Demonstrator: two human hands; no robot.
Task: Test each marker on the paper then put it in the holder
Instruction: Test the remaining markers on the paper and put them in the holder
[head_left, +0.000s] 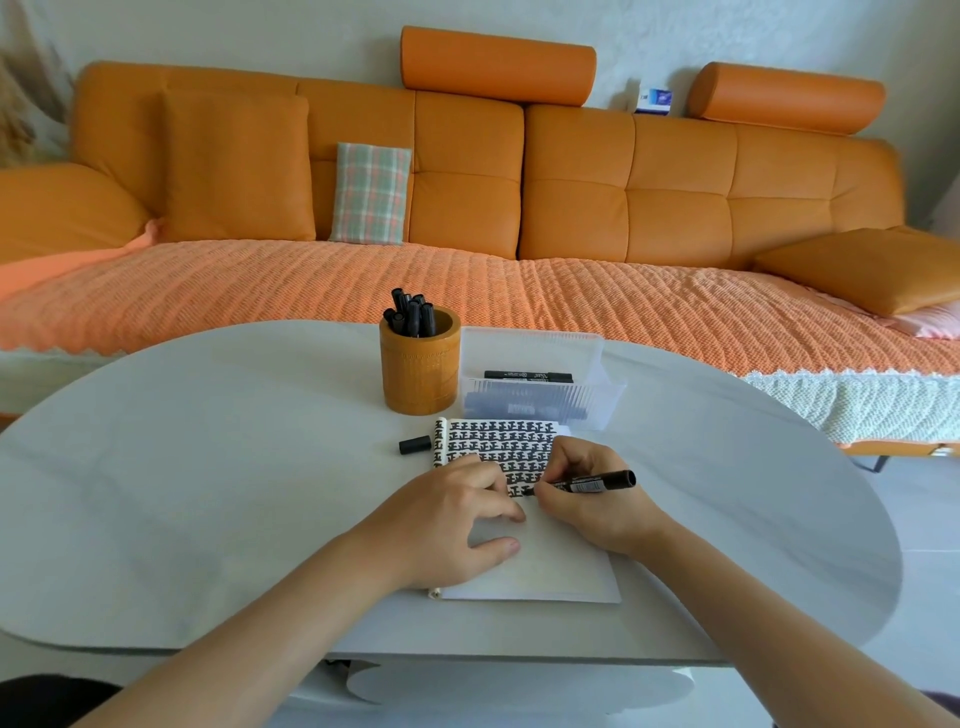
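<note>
A long orange sofa (571, 182) fills the back of the room, with a ribbed peach throw (311, 291) over its seat and a plaid cushion (370, 193) against the backrest. In front of it sits a pale, rounded desk (208, 493), and that's where the action is.

Both hands are on the paper (550, 566), a white pad lying near the middle of the desk. Its upper part is packed with rows of thick black marks; its lower part is blank. The left hand (452, 519) lies on the sheet with fingers relaxed and thumb out to the side, pressing it down. The right hand (587, 499) pinches the marker (597, 483) between fingertips and thumb. It's a black barrel with a white printed label and a blunt rear end pointing right. The tip is down on the paper at the end of the lowest row of marks.

A loose black cap (414, 445) lies on the desk just beside the pad's top left corner. Behind the pad stands the holder (420, 369), a round wooden cup in a warm honey tone. A cluster of black markers (413, 314) stands upright in it and pokes above the rim. Just to its right is a clear ribbed plastic box (540, 400). One more black pen (527, 375) lies across the box, and darker shapes show dimly through its front wall.
</note>
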